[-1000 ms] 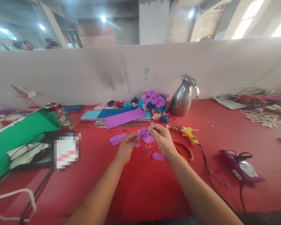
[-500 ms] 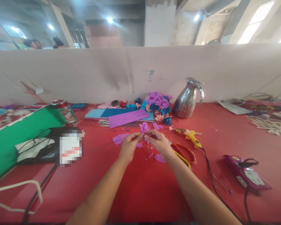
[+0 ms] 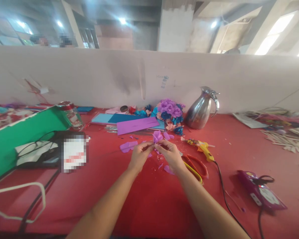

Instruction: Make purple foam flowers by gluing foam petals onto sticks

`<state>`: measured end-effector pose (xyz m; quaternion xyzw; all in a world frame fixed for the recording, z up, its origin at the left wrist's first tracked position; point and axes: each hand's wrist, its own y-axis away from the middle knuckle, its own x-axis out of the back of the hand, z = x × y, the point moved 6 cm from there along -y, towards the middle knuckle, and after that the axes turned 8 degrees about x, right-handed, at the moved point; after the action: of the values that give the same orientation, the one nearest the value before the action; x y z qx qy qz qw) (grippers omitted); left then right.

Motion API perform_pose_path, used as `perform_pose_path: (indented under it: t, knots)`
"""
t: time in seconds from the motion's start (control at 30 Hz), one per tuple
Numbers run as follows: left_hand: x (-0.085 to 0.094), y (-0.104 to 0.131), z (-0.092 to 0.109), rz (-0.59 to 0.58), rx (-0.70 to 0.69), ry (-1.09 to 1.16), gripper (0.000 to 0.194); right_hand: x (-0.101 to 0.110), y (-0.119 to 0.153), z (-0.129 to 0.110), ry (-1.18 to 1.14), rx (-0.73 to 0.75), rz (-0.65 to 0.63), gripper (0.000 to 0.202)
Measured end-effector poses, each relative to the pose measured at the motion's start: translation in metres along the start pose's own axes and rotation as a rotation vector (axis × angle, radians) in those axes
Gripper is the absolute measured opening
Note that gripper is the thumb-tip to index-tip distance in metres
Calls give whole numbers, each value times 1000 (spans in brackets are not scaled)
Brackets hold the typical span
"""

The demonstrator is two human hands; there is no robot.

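Note:
A small purple paper flower is pinched at its base between my two hands, petals upward. My left hand grips it from the left with thumb and fingers together. From the right, my right hand closes on the same base, the fingertips of both hands nearly touching. Loose purple petals lie on the red table beside my left hand, and another petal lies just beyond the flower. Close to my right wrist are scissors with red and yellow handles.
A yellow glue gun with a black cord lies at right, near a purple box. Behind stand a steel jug and finished paper flowers. Purple paper lies left of them. A glass jar stands by a green panel.
The camera view has shifted slightly. Both hands still pinch the flower, whose petals now look turned and a little more spread.

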<state>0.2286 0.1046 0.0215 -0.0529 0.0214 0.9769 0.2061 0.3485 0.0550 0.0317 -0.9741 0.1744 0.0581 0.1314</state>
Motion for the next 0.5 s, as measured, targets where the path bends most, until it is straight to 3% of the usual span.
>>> perform_pose_path:
  t: [0.2,0.3,0.4,0.5]
  knots:
    - [6,-2,0,102,8,63,22,5,-3,-3,78,94,55,27]
    - [11,-6,-4,142,21,143,23,24,-11,-10,194,135,126,30]
    - [19,-10,-9,190,35,221,27,64,-21,-25,551,163,169,29]
    - [22,-12,-11,217,52,232,30,127,-22,-32,1157,-5,224,32]
